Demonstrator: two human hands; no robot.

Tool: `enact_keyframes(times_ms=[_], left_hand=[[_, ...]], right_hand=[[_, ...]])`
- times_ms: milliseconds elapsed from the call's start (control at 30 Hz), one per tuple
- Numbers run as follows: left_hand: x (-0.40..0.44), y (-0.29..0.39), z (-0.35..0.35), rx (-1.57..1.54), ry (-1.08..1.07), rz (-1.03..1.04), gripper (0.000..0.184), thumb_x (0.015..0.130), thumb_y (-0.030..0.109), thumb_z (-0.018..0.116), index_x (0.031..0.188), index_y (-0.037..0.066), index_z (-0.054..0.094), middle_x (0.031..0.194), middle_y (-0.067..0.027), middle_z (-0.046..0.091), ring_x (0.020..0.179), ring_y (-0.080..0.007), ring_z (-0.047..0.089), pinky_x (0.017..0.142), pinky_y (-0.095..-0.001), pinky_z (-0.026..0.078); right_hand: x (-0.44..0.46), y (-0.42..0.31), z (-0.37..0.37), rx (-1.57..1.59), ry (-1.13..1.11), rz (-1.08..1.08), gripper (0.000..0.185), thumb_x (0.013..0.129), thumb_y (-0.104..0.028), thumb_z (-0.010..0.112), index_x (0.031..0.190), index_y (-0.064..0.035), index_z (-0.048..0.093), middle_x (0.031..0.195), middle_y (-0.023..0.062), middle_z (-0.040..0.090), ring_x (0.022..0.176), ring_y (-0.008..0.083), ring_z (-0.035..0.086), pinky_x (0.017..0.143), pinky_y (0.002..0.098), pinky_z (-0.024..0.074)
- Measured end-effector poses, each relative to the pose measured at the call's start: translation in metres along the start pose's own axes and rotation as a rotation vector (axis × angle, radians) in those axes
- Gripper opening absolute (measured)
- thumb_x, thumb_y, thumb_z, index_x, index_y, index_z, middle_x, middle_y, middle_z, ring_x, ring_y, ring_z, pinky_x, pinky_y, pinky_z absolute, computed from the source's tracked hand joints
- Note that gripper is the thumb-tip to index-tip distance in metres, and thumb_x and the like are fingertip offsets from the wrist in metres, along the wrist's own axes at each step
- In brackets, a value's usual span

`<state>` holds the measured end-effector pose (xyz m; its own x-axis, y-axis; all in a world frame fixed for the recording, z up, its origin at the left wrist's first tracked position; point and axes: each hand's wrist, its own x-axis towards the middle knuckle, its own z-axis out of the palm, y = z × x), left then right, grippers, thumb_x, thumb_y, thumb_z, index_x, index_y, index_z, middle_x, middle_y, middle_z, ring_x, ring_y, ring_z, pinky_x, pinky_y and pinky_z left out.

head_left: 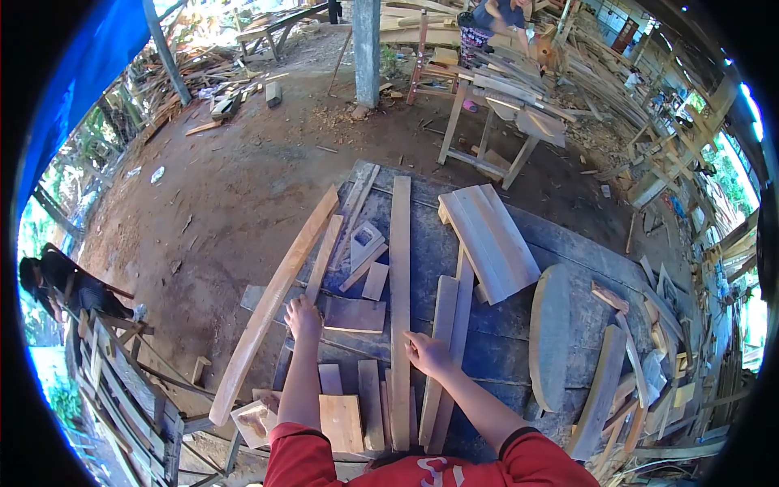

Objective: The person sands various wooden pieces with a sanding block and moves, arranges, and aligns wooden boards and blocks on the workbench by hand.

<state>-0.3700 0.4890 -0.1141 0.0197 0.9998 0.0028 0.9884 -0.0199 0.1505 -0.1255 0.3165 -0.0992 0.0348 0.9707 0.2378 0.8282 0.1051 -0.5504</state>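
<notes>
My left hand (303, 316) rests with its fingers apart at the lower end of a narrow wooden strip (325, 258). Just left of it lies a long, slightly curved wooden piece (276, 300), angled across the table edge. My right hand (428, 355) has curled fingers, its fingertips at the right edge of a long straight batten (400, 252). Anything inside those fingers is hidden. A short flat board (355, 315) lies between my hands. Above it are a small block (375, 282) and a pale piece with a square hole (365, 236).
Joined boards (489, 239) and an oval-ended board (551, 337) lie to the right on the dark table (495, 369). More offcuts (346, 424) sit near my body. A person (495, 24) stands behind another bench (519, 105); another person (69, 284) is at far left.
</notes>
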Motion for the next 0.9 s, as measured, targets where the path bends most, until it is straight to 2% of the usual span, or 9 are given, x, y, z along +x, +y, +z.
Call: enact_keyframes(times_ms=[100,367,500,600,633,767,833,900], left_hand=[[0.002,-0.004,0.006,-0.005,0.003,-0.002,0.045,0.080,0.020,0.057,0.119,0.003,0.045,0.112,-0.0121,0.046,0.107,-0.0287,0.044,0.086,-0.0404,0.043],[0.007,-0.005,0.000,-0.086,-0.061,-0.074,0.035,0.078,0.021,0.061,0.106,0.004,0.049,0.111,-0.0122,0.046,0.108,-0.0290,0.043,0.087,-0.0439,0.041],[0.002,-0.011,0.000,-0.095,0.096,-0.078,0.038,0.079,0.022,0.060,0.110,0.005,0.045,0.112,-0.0132,0.042,0.109,-0.0307,0.041,0.088,-0.0461,0.038],[0.002,-0.020,-0.002,-0.139,0.067,-0.095,0.039,0.079,0.023,0.060,0.110,0.005,0.045,0.112,-0.0134,0.042,0.110,-0.0303,0.040,0.088,-0.0458,0.038],[0.002,-0.021,-0.008,-0.158,-0.003,-0.117,0.046,0.078,0.021,0.062,0.117,0.006,0.043,0.117,-0.0152,0.040,0.113,-0.0323,0.039,0.090,-0.0478,0.037],[0.002,-0.028,0.002,-0.145,0.025,-0.093,0.043,0.078,0.022,0.062,0.114,0.006,0.044,0.115,-0.0134,0.041,0.112,-0.0301,0.039,0.090,-0.0461,0.037],[0.002,-0.025,0.001,-0.204,-0.021,-0.144,0.045,0.078,0.021,0.061,0.117,0.007,0.043,0.116,-0.0133,0.041,0.113,-0.0305,0.039,0.090,-0.0469,0.036],[0.002,-0.025,0.000,-0.277,0.001,-0.110,0.046,0.077,0.020,0.062,0.118,0.008,0.043,0.116,-0.0130,0.041,0.113,-0.0305,0.039,0.091,-0.0472,0.035]], right_hand=[[0.000,0.000,0.000,0.014,-0.002,0.007,0.031,0.080,-0.017,0.057,0.110,-0.0118,0.052,0.079,0.0067,0.061,0.063,0.0261,0.060,0.053,0.0382,0.0485],[-0.001,-0.003,-0.005,0.013,-0.039,0.009,0.032,0.079,-0.017,0.057,0.110,-0.0113,0.051,0.079,0.0069,0.060,0.064,0.0269,0.060,0.054,0.0384,0.0482],[0.000,-0.006,-0.008,0.041,-0.034,-0.016,0.031,0.079,-0.016,0.057,0.109,-0.0108,0.052,0.078,0.0073,0.060,0.065,0.0271,0.060,0.055,0.0386,0.0478],[0.000,-0.008,-0.007,0.050,-0.050,-0.006,0.030,0.079,-0.016,0.056,0.108,-0.0106,0.053,0.076,0.0070,0.059,0.065,0.0272,0.059,0.055,0.0387,0.0476],[0.000,-0.008,-0.008,0.029,-0.065,0.001,0.030,0.079,-0.016,0.057,0.108,-0.0106,0.053,0.076,0.0069,0.059,0.064,0.0272,0.059,0.055,0.0386,0.0475],[0.001,-0.007,-0.007,-0.002,-0.089,0.007,0.030,0.079,-0.016,0.057,0.108,-0.0100,0.053,0.076,0.0069,0.059,0.064,0.0270,0.059,0.055,0.0385,0.0476],[0.000,-0.006,-0.006,-0.012,-0.093,-0.003,0.030,0.079,-0.016,0.057,0.108,-0.0099,0.053,0.076,0.0069,0.059,0.064,0.0268,0.059,0.055,0.0383,0.0476],[0.000,-0.005,-0.006,-0.003,-0.081,-0.014,0.031,0.079,-0.016,0.057,0.109,-0.0099,0.053,0.076,0.0066,0.059,0.064,0.0264,0.059,0.055,0.0381,0.0475]])
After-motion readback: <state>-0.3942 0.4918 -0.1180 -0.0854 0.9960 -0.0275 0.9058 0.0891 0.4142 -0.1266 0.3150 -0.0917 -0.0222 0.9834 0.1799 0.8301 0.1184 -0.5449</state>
